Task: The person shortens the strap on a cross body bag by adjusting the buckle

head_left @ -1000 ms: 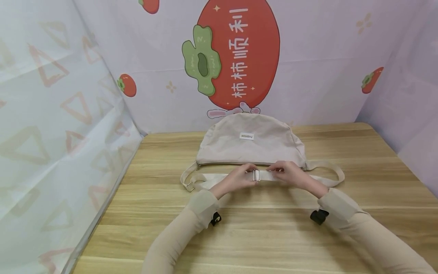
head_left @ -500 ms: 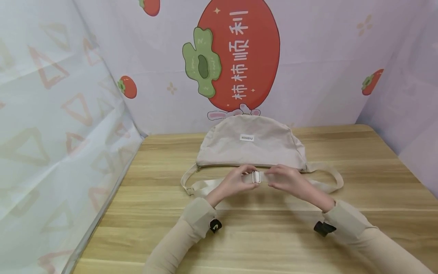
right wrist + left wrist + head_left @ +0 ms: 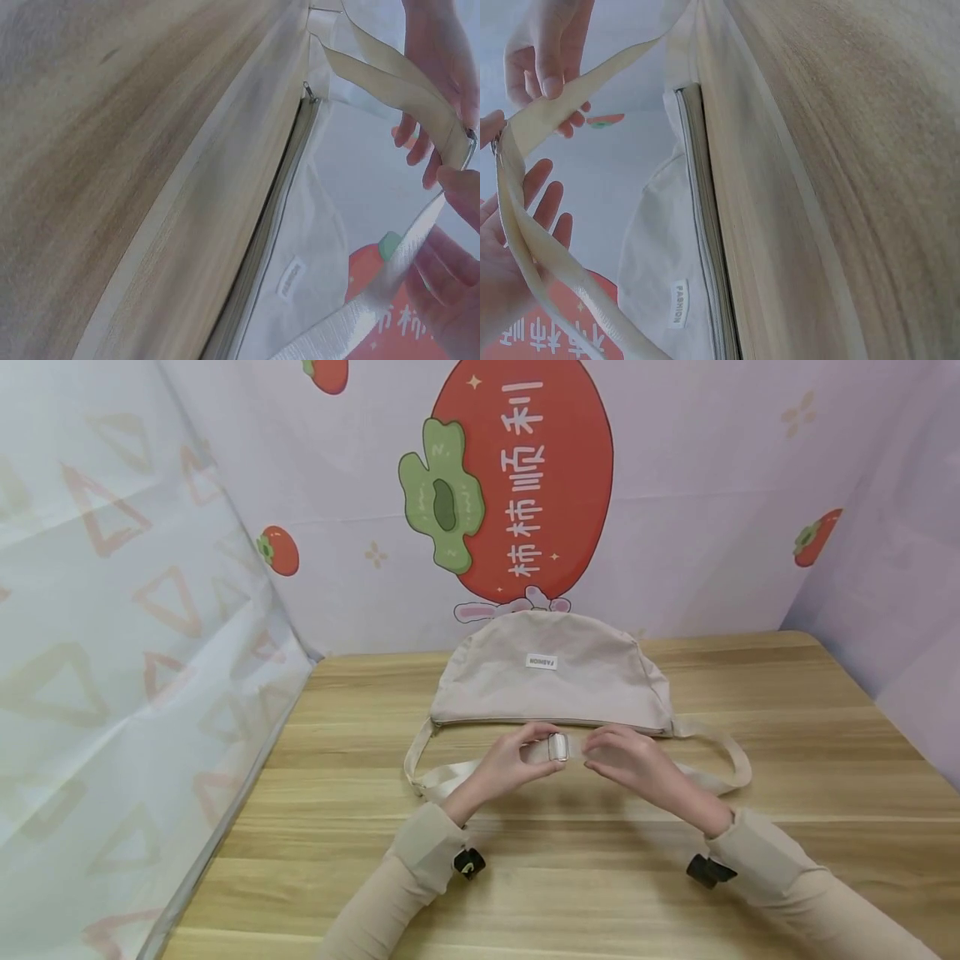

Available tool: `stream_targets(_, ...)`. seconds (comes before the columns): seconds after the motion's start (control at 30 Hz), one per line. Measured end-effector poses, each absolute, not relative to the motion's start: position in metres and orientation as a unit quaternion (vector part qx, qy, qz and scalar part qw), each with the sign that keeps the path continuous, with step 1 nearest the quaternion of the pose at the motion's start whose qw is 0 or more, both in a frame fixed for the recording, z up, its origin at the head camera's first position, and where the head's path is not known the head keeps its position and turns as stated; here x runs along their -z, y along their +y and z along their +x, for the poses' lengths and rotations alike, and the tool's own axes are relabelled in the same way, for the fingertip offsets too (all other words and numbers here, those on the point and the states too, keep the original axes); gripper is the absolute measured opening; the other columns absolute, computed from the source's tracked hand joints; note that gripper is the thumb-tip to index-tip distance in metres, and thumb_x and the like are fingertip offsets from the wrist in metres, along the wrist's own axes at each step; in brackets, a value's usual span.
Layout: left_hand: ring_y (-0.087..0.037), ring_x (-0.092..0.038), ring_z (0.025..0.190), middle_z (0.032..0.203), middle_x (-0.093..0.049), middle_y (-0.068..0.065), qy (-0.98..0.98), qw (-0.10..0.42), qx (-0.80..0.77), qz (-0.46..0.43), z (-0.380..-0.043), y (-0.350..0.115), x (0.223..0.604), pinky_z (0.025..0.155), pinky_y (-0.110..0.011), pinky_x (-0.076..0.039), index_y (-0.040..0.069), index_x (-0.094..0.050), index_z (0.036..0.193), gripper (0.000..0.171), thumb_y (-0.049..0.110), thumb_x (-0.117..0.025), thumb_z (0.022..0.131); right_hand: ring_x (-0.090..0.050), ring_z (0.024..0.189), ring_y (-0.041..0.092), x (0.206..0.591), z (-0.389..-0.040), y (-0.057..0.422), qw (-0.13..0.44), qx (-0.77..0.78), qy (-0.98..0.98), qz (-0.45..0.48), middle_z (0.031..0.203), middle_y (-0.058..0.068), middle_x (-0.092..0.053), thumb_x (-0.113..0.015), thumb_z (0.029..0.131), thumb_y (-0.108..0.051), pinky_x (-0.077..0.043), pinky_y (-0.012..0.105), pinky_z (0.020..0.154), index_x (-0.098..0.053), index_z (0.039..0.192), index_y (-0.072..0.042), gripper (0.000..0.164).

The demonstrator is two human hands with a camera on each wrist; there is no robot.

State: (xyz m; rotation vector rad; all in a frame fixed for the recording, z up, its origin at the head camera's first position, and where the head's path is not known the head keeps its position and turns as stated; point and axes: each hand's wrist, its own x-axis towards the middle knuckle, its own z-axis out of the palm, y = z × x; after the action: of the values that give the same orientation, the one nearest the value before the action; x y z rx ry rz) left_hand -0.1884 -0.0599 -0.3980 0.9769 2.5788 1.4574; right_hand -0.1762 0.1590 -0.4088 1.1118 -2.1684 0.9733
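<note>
A beige cloth bag (image 3: pixel 551 689) with a "FASHION" label lies on the table, its zipped edge facing me. Its webbing strap (image 3: pixel 596 75) is lifted in front of the bag. At the strap's middle sits a metal slider buckle (image 3: pixel 558 747). My left hand (image 3: pixel 506 766) pinches the strap at this buckle, thumb on the near side and fingers behind. Just to the right, my right hand (image 3: pixel 643 766) pinches the strap between thumb and fingers. A short stretch of strap shows between the two hands. In the left wrist view, the strap runs double below the buckle.
The wooden table (image 3: pixel 570 885) extends around the bag. Behind it hangs a pale cloth (image 3: pixel 697 527) with a large red persimmon print, and a patterned sheet (image 3: pixel 150 693) hangs at the left. Strap loops (image 3: pixel 731 756) lie beside the bag's ends.
Both hands have come slightly toward me, holding the strap. The buckle has shifted a little left, and the strap's left loop has been drawn along. The bag has stayed in place.
</note>
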Motion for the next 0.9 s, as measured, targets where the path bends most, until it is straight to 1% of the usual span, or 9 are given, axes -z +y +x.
stream_targets(0.13, -0.010, -0.053, 0.085, 0.108, -0.061, -0.005, 0.823, 0.011, -0.473, 0.314, -0.184, -0.063, 0.393, 0.071, -0.020, -0.044, 0.006, -0.057, 0.116, 0.043, 0.019, -0.069, 0.077, -0.059, 0.077, 0.019, 0.407, -0.172, 0.157, 0.281, -0.357, -0.788, 0.416, 0.089, 0.009, -0.060, -0.074, 0.062, 0.004, -0.046, 0.013, 0.070, -0.066, 0.081, -0.006, 0.023)
stream_targets(0.2, -0.011, -0.053, 0.083, 0.108, -0.061, -0.007, 0.821, 0.012, -0.477, 0.314, -0.181, -0.064, 0.389, 0.068, -0.020, -0.044, 0.004, -0.057, 0.115, 0.043, 0.018, -0.069, 0.077, -0.059, 0.076, 0.021, 0.405, -0.170, 0.157, 0.290, -0.359, -0.781, 0.421, 0.089, 0.010, -0.060, -0.073, 0.066, 0.001, -0.047, 0.014, 0.069, -0.067, 0.081, -0.006, 0.017)
stream_targets(0.27, -0.011, -0.053, 0.084, 0.108, -0.062, -0.007, 0.820, 0.012, -0.478, 0.314, -0.180, -0.064, 0.388, 0.069, -0.019, -0.044, 0.003, -0.058, 0.115, 0.042, 0.017, -0.069, 0.076, -0.059, 0.076, 0.020, 0.405, -0.169, 0.156, 0.292, -0.362, -0.777, 0.425, 0.089, 0.011, -0.060, -0.069, 0.074, -0.008, -0.047, 0.014, 0.069, -0.067, 0.081, -0.006, 0.007)
stream_targets(0.3, -0.012, -0.054, 0.085, 0.109, -0.061, -0.008, 0.820, 0.013, -0.480, 0.313, -0.180, -0.065, 0.387, 0.070, -0.020, -0.044, 0.003, -0.058, 0.114, 0.042, 0.017, -0.070, 0.076, -0.059, 0.076, 0.020, 0.405, -0.169, 0.156, 0.294, -0.364, -0.774, 0.427, 0.089, 0.011, -0.060, -0.065, 0.079, -0.014, -0.047, 0.013, 0.069, -0.067, 0.080, -0.005, 0.009)
stream_targets(0.37, -0.012, -0.055, 0.088, 0.110, -0.061, -0.007, 0.818, 0.017, -0.483, 0.311, -0.182, -0.066, 0.391, 0.071, -0.019, -0.045, 0.003, -0.059, 0.114, 0.043, 0.018, -0.070, 0.075, -0.059, 0.076, 0.020, 0.407, -0.168, 0.155, 0.293, -0.373, -0.768, 0.430, 0.087, 0.011, -0.060, -0.054, 0.086, -0.025, -0.046, 0.011, 0.070, -0.067, 0.080, -0.004, 0.025)
stream_targets(0.43, -0.013, -0.056, 0.091, 0.111, -0.061, -0.006, 0.817, 0.021, -0.485, 0.310, -0.184, -0.066, 0.396, 0.074, -0.019, -0.046, 0.005, -0.059, 0.114, 0.044, 0.020, -0.071, 0.075, -0.058, 0.075, 0.018, 0.407, -0.168, 0.154, 0.290, -0.378, -0.766, 0.431, 0.085, 0.011, -0.060, -0.048, 0.089, -0.030, -0.046, 0.011, 0.069, -0.067, 0.080, -0.003, 0.034)
stream_targets(0.63, -0.018, -0.058, 0.095, 0.110, -0.062, -0.005, 0.820, 0.035, -0.485, 0.301, -0.183, -0.064, 0.394, 0.077, -0.023, -0.048, 0.005, -0.060, 0.113, 0.044, 0.020, -0.071, 0.074, -0.058, 0.074, 0.017, 0.408, -0.166, 0.150, 0.286, -0.388, -0.763, 0.431, 0.083, 0.009, -0.060, -0.050, 0.088, -0.026, -0.046, 0.011, 0.068, -0.067, 0.080, 0.000, 0.032)
stream_targets(0.8, -0.027, -0.059, 0.090, 0.107, -0.062, -0.010, 0.817, 0.051, -0.495, 0.293, -0.176, -0.061, 0.384, 0.076, -0.033, -0.049, 0.002, -0.059, 0.113, 0.041, 0.012, -0.070, 0.075, -0.059, 0.074, 0.016, 0.407, -0.164, 0.148, 0.278, -0.400, -0.765, 0.421, 0.083, 0.008, -0.060, -0.061, 0.082, -0.013, -0.046, 0.011, 0.068, -0.067, 0.080, -0.002, 0.013)
stream_targets(0.9, -0.030, -0.059, 0.089, 0.106, -0.062, -0.015, 0.812, 0.057, -0.502, 0.294, -0.169, -0.060, 0.373, 0.077, -0.036, -0.049, -0.002, -0.058, 0.112, 0.040, 0.008, -0.069, 0.075, -0.059, 0.073, 0.015, 0.407, -0.163, 0.146, 0.278, -0.404, -0.766, 0.415, 0.082, 0.008, -0.061, -0.063, 0.081, -0.011, -0.046, 0.011, 0.067, -0.066, 0.080, -0.004, 0.009)
